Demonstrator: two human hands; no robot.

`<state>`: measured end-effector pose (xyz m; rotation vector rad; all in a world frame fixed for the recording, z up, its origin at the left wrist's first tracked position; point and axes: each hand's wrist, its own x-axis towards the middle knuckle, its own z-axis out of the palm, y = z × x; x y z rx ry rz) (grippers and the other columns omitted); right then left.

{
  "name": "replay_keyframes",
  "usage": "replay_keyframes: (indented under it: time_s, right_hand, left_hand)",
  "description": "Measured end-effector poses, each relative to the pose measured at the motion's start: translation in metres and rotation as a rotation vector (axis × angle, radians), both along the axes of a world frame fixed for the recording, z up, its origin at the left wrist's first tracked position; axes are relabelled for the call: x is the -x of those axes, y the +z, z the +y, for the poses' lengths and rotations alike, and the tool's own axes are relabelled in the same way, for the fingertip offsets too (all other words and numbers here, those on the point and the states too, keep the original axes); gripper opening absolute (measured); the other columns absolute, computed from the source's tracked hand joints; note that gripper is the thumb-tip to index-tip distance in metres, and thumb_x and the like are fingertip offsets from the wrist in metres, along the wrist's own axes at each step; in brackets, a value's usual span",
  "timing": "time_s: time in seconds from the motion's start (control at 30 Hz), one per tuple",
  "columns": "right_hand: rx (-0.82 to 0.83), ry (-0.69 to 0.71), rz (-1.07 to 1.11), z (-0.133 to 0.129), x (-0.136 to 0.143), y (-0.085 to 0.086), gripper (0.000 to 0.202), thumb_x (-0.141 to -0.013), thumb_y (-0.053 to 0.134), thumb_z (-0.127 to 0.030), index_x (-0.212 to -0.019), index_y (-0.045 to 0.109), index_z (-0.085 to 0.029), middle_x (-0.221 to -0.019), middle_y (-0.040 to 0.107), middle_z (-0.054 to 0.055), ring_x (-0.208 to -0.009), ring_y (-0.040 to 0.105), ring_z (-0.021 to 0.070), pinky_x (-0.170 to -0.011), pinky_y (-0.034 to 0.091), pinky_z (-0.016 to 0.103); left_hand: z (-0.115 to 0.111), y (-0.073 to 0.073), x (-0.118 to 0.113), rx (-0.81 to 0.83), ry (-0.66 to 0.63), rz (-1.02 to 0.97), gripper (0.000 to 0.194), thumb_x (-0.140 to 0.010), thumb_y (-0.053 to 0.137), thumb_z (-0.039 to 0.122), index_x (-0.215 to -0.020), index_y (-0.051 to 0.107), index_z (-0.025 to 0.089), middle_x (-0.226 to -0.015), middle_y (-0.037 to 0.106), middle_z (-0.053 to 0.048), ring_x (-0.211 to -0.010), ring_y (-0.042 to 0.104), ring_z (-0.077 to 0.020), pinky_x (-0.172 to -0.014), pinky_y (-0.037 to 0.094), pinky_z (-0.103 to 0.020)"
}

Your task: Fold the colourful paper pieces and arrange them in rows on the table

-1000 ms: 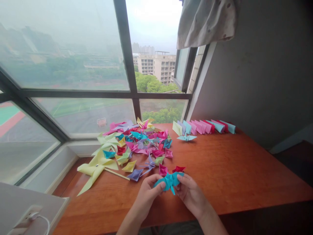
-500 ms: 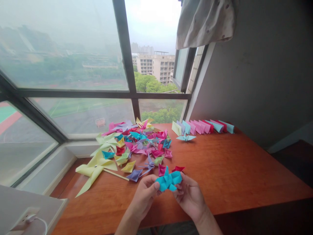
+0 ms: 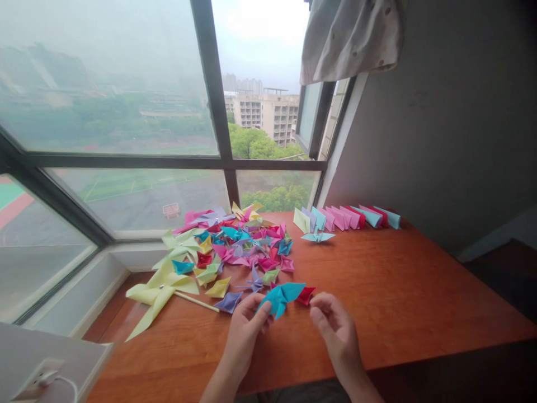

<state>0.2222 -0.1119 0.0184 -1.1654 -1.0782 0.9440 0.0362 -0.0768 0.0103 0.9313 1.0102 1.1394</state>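
Observation:
My left hand pinches a bright blue paper crane between thumb and fingers, above the near part of the table. The crane's wing points up and to the right. My right hand is apart from the crane on its right, fingers loosely bent and holding nothing. A red paper boat lies just behind, between the crane and my right hand. Beyond my left hand are a purple paper boat, a yellow boat and a purple paper crane.
A heap of colourful folded paper covers the table's back left, with a pale yellow pinwheel on a stick. Upright folded papers form a row at the back, a light blue crane before them. Windows and a wall socket border the table.
My right hand has let go of the blue crane and moved a little to the right. The crane has turned in my left hand, its wing now out to the right.

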Motion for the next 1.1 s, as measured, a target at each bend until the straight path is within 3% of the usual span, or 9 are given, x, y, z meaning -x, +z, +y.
replay_keyframes:
  time_s: [0.13,0.27,0.47,0.67,0.87,0.97,1.1]
  right_hand:
    - [-0.139,0.085,-0.434,-0.004,0.013,-0.004,0.016,-0.084,0.067,-0.033,-0.095,0.066,-0.022,-0.077,0.061,0.002,-0.064,0.054,0.0149,-0.058,0.041,0.026]
    - [-0.203,0.005,-0.584,0.003,0.022,-0.009,0.008,-0.087,0.061,-0.027,-0.090,0.065,-0.022,-0.075,0.062,0.003,-0.062,0.054,0.0149,-0.060,0.042,0.026]
    - [-0.106,-0.089,-0.541,0.009,0.018,-0.008,0.018,-0.088,0.057,-0.028,-0.071,0.058,-0.021,-0.065,0.057,0.001,-0.058,0.050,0.0143,-0.056,0.038,0.025]
    - [0.054,-0.006,-0.376,0.009,0.013,-0.008,0.027,-0.089,0.057,-0.037,-0.067,0.055,-0.020,-0.061,0.051,-0.001,-0.057,0.047,0.0134,-0.054,0.035,0.024]
    - [0.102,0.035,-0.244,0.010,0.012,-0.005,0.032,-0.088,0.057,-0.044,-0.067,0.055,-0.019,-0.060,0.049,-0.002,-0.057,0.045,0.0130,-0.053,0.036,0.023]
    - [0.058,-0.007,-0.326,0.011,0.008,-0.004,0.028,-0.088,0.057,-0.039,-0.068,0.056,-0.020,-0.062,0.054,-0.001,-0.058,0.048,0.0138,-0.054,0.037,0.024]
    - [-0.076,-0.111,-0.624,0.018,-0.013,-0.009,0.021,-0.089,0.056,-0.033,-0.073,0.061,-0.021,-0.068,0.060,0.002,-0.061,0.053,0.0154,-0.060,0.039,0.026]
  left_hand:
    - [0.000,0.002,-0.001,-0.032,-0.035,0.146,0.034,-0.077,0.073,0.047,-0.075,0.065,0.015,-0.059,0.059,0.002,-0.052,0.048,-0.0095,-0.050,0.035,-0.019]
    - [0.000,0.003,-0.002,-0.048,-0.075,0.181,0.034,-0.077,0.073,0.049,-0.077,0.066,0.015,-0.060,0.060,0.001,-0.054,0.049,-0.0113,-0.050,0.035,-0.019]
    - [0.000,0.005,-0.004,-0.090,-0.152,0.162,0.035,-0.075,0.073,0.049,-0.072,0.066,0.015,-0.061,0.059,0.000,-0.057,0.048,-0.0119,-0.054,0.036,-0.021]
    - [-0.001,0.004,-0.004,-0.142,-0.191,0.113,0.035,-0.074,0.075,0.046,-0.067,0.065,0.014,-0.063,0.059,-0.001,-0.062,0.049,-0.0134,-0.060,0.038,-0.023]
    - [-0.001,-0.001,-0.002,-0.204,-0.142,0.171,0.041,-0.069,0.079,0.046,-0.055,0.055,0.016,-0.056,0.053,0.000,-0.057,0.044,-0.0123,-0.055,0.035,-0.022]
    - [-0.001,-0.003,-0.002,-0.246,-0.137,0.243,0.041,-0.072,0.077,0.045,-0.054,0.054,0.016,-0.055,0.051,0.000,-0.056,0.043,-0.0120,-0.054,0.033,-0.022]
    - [-0.003,-0.003,-0.003,-0.284,-0.192,0.335,0.040,-0.079,0.069,0.049,-0.060,0.058,0.015,-0.059,0.053,-0.001,-0.058,0.044,-0.0130,-0.054,0.033,-0.022]
